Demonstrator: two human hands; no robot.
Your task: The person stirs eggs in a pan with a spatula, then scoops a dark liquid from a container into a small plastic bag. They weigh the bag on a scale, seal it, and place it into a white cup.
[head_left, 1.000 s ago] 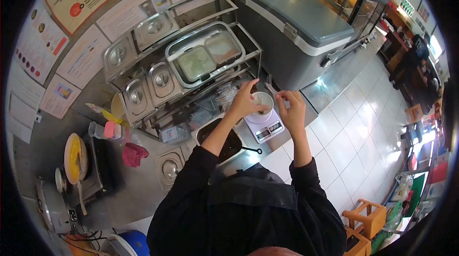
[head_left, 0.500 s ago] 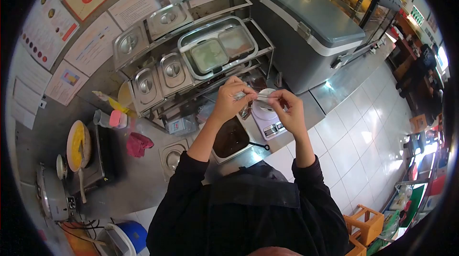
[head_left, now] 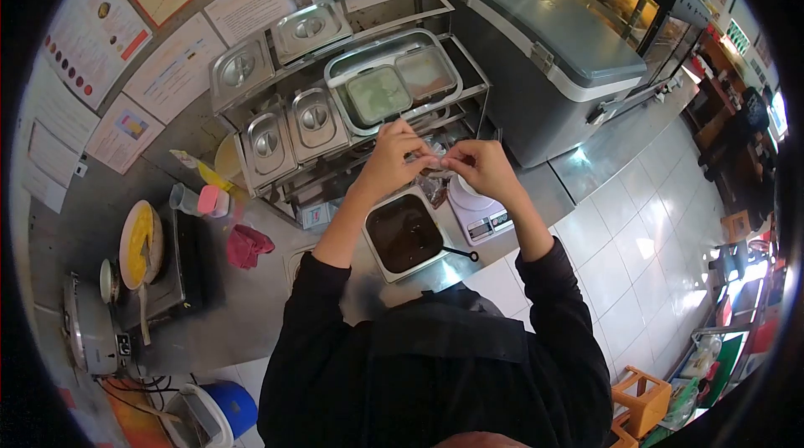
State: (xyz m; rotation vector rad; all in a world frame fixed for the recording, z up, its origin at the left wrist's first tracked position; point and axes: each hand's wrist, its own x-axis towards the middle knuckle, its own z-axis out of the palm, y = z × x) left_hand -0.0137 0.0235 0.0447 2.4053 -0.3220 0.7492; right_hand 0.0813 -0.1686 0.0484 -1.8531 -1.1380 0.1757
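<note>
My left hand (head_left: pixel 395 162) and my right hand (head_left: pixel 484 167) meet over the counter, in front of the metal rack. Both pinch a piece of clear plastic (head_left: pixel 437 150), apparently a thin bag, between thumbs and fingertips. Most of the plastic is hidden by the fingers. Below my hands sits a steel tray (head_left: pixel 378 262) of dark brown sauce (head_left: pixel 405 233), with a black handle (head_left: pixel 461 254) sticking out over its right edge. A lilac kitchen scale (head_left: pixel 479 222) stands under my right wrist.
The metal rack holds lidded steel pans (head_left: pixel 314 117) and a large pan with two containers, one greenish (head_left: pixel 378 95). A grey cooler box (head_left: pixel 548 38) stands to the right. On the left are a frying pan (head_left: pixel 134 247) with yellow food and a crimson cloth (head_left: pixel 249 245).
My hands have come closer together, so less of the plastic strip shows between them. My right hand has moved left and slightly up. The view has shifted slightly.
</note>
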